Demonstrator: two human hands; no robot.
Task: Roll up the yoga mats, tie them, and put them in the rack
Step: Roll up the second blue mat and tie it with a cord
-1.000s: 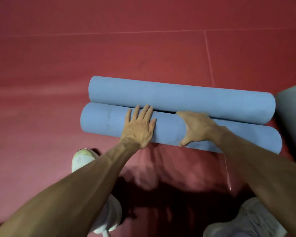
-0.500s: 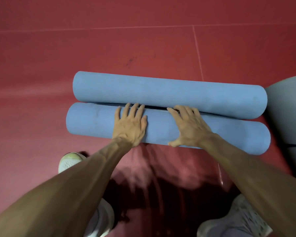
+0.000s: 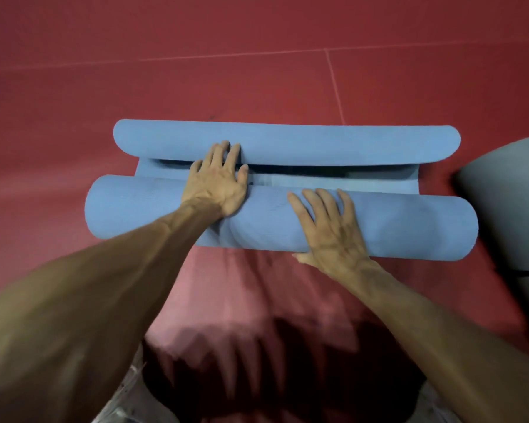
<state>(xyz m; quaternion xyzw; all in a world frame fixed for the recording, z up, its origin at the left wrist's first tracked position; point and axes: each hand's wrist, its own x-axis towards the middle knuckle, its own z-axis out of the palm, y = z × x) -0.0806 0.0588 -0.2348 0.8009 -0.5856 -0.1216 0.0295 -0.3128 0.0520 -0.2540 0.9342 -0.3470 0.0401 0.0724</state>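
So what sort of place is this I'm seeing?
Likely a gym or yoga studio: a red padded-looking floor with seams, a half-rolled blue mat lying on it, and what looks like a grey mat at the right edge.

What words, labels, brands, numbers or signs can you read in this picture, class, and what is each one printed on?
None can be read.
Blue mat: plain, no print.
Red floor: only thin seam lines, no text.
Grey mat at the right edge: no print shows.
Shoe at the bottom: too blurred to tell.
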